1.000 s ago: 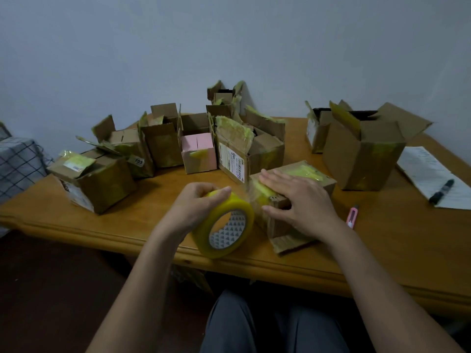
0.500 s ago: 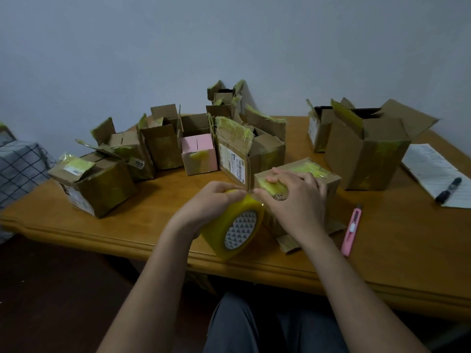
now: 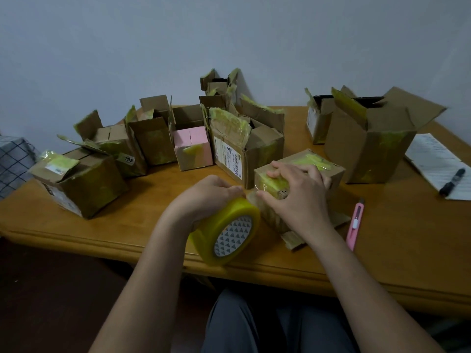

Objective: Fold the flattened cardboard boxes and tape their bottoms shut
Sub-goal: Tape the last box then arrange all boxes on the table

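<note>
Roughly ten cardboard boxes (image 3: 367,146) stood across the frame's upper half, the back ones overlapping; one tape roll (image 3: 225,231), one pink utility knife (image 3: 354,222), one black marker (image 3: 451,181), one paper sheet (image 3: 433,159).

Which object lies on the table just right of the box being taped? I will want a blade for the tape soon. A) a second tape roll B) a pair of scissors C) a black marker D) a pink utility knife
D: the pink utility knife lies on the table just right of the box under the right hand; the black marker lies farther right on paper.
</note>
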Demonstrator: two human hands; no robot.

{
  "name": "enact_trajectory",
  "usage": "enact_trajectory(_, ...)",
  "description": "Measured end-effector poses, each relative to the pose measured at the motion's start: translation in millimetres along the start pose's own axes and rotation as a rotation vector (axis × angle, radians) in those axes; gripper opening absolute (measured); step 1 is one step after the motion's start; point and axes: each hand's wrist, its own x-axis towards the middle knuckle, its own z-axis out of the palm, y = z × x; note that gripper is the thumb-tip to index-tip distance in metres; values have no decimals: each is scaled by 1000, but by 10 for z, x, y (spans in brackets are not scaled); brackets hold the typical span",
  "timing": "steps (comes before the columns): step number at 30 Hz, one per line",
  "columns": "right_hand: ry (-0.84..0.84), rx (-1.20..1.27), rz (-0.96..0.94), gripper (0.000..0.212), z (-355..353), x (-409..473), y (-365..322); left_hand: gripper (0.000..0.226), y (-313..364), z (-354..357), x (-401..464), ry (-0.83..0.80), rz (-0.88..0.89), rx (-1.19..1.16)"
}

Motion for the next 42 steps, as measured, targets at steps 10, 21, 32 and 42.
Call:
enact_trajectory(10, -141, 36, -25, 49, -116, 21, 42, 23, 71, 3, 51, -57, -40, 55)
enact_trajectory(21, -137, -27, 262, 34, -789, -496, 1139, 26, 203, -36, 88, -163, -15, 227)
enact_trajectory(32, -395, -449, -7, 25, -815, -537, 1047, 29, 200, 40, 147, 47, -61, 283)
enact_trajectory(42, -391, -365, 0, 14, -930, -510, 919, 49, 168, 91, 250, 109, -102, 219)
